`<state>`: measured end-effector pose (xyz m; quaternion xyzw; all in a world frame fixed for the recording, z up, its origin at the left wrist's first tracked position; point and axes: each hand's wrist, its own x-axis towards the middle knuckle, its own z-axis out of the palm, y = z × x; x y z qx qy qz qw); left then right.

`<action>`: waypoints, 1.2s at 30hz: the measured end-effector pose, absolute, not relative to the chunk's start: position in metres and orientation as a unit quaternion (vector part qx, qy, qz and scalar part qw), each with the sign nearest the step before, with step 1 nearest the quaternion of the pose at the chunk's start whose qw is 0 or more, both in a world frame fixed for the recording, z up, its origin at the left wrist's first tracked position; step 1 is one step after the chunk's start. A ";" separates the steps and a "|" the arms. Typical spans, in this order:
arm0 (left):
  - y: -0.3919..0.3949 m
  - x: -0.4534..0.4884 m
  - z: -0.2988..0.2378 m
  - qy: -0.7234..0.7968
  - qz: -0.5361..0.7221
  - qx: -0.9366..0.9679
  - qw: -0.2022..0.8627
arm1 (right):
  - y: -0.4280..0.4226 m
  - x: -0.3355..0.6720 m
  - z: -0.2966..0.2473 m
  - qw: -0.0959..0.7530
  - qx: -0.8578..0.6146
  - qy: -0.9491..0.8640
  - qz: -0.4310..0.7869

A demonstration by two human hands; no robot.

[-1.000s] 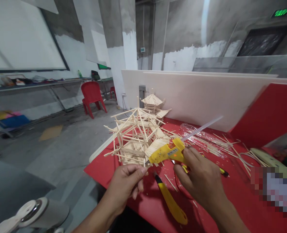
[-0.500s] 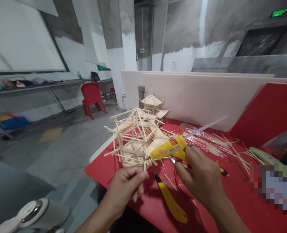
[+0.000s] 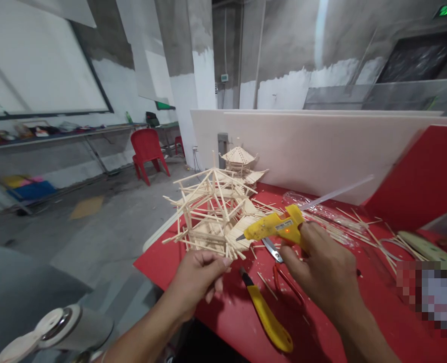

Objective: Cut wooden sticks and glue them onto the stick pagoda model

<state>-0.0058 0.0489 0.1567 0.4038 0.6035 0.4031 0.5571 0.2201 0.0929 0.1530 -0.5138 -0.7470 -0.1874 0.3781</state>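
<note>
Red surface (image 3: pixel 382 312), lower right, bears a fragile-looking stick model (image 3: pixel 208 236), best held low. Left grip (image 3: pixel 200 275) pinches it there; right grip (image 3: pixel 324 264) clasps a glue gun (image 3: pixel 271 226).

Soft shadows darken the red tabletop (image 3: pixel 378 297); edges look stretched.

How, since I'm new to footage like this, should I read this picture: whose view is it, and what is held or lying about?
No machine here: these are one person's bare hands, seen by a camera worn on that person's head. The right hand grips a yellow glue gun, nozzle pointing toward a pavilion-like frame of thin sticks. The left hand is at its near lower edge; whether it pinches a stick is unclear. On the red tabletop lie a yellow-handled tool, what look like red-handled scissors, and loose sticks. A second, roofed model stands behind.
</note>
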 end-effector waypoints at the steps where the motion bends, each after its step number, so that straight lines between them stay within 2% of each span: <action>1: 0.050 -0.006 0.158 0.606 0.398 0.408 0.555 | 0.094 0.221 0.153 0.379 -0.512 -0.748 -0.185; 36: 0.064 -0.009 0.161 0.632 0.328 0.433 0.553 | 0.103 0.223 0.144 0.392 -0.504 -0.750 -0.172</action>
